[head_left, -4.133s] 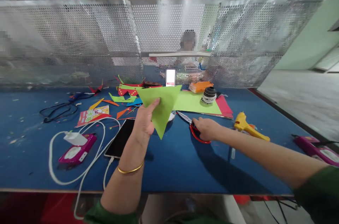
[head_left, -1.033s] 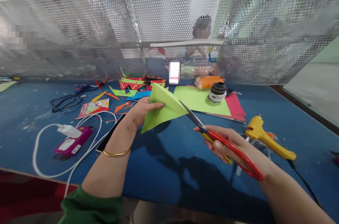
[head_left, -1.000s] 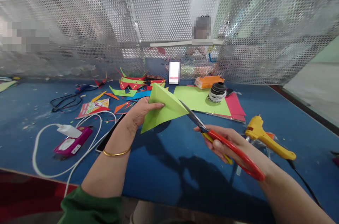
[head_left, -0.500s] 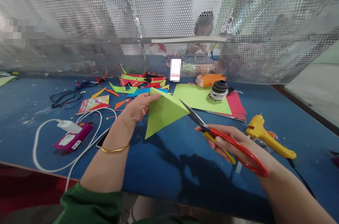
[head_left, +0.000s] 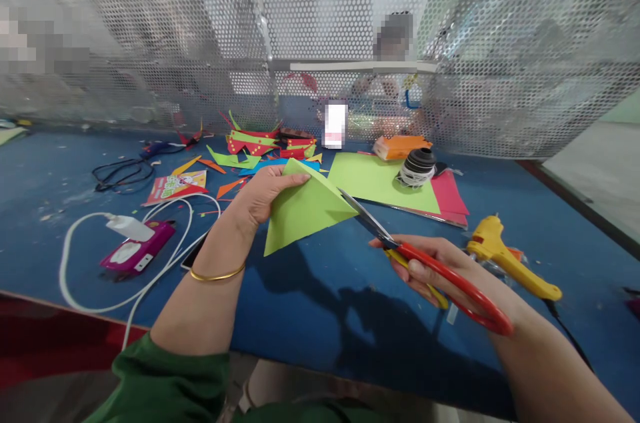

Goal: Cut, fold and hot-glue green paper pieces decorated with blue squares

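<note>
Our left hand (head_left: pixel 267 195), fingers partly hidden, pinches the green paper (head_left: pixel 311 211) above the bench (head_left: pixel 290 323). Our right hand (head_left: pixel 446 251), forearm slanting in, grips the scissors (head_left: pixel 413 253); whether the blades touch the paper we cannot tell. Our left forearm (head_left: pixel 200 313) partly covers a dark device (head_left: pixel 194 255); a glue gun (head_left: pixel 515 263) lies toward the right edge.

Left fingers (head_left: pixel 296 180) partly behind green paper (head_left: pixel 313 209), magenta object (head_left: pixel 635 305) cut off
</note>
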The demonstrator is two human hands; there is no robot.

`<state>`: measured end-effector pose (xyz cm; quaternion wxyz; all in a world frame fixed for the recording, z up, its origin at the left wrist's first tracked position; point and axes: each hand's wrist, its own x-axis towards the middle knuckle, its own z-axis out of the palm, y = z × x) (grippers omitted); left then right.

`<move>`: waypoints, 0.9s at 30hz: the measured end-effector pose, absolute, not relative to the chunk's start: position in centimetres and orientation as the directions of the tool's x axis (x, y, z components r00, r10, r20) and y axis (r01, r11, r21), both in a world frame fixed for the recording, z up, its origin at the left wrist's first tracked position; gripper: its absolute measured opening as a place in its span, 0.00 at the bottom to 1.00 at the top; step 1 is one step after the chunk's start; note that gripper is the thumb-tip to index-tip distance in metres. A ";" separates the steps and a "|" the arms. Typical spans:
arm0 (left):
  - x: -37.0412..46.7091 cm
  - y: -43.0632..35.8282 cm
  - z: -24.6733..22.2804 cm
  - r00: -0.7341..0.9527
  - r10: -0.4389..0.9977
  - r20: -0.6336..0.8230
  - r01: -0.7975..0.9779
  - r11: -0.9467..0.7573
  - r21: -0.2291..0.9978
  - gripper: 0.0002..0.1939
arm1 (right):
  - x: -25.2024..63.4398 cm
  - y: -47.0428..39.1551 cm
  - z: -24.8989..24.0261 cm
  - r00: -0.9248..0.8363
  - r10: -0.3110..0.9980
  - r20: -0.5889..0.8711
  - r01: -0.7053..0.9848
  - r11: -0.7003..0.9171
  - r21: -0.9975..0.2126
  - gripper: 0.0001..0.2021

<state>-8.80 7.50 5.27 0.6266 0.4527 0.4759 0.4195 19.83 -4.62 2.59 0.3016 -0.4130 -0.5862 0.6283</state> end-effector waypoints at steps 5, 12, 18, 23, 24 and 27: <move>-8.9 7.6 5.3 0.184 0.958 -0.221 -0.073 0.237 0.969 0.13 | 19.8 -4.6 2.7 -0.477 0.857 -0.194 0.130 -0.149 -0.980 0.36; -8.8 7.6 5.4 0.182 0.958 -0.220 -0.067 0.235 0.970 0.13 | 19.7 -4.6 2.6 -0.472 0.863 -0.178 0.122 -0.136 -0.983 0.35; -8.8 7.6 5.4 0.186 0.961 -0.207 -0.032 0.217 0.976 0.15 | 19.6 -4.8 2.7 -0.451 0.865 -0.219 0.161 -0.162 -0.974 0.34; -8.8 7.7 5.3 0.184 0.962 -0.203 -0.040 0.214 0.976 0.16 | 19.5 -5.0 2.9 -0.442 0.865 -0.238 0.180 -0.174 -0.968 0.33; -8.8 7.7 5.3 0.184 0.961 -0.204 -0.047 0.216 0.975 0.16 | 19.4 -5.1 2.9 -0.440 0.864 -0.244 0.187 -0.178 -0.966 0.33; -8.8 7.8 5.2 0.192 0.959 -0.210 -0.068 0.226 0.972 0.16 | 19.1 -5.2 3.3 -0.432 0.867 -0.248 0.199 -0.176 -0.964 0.33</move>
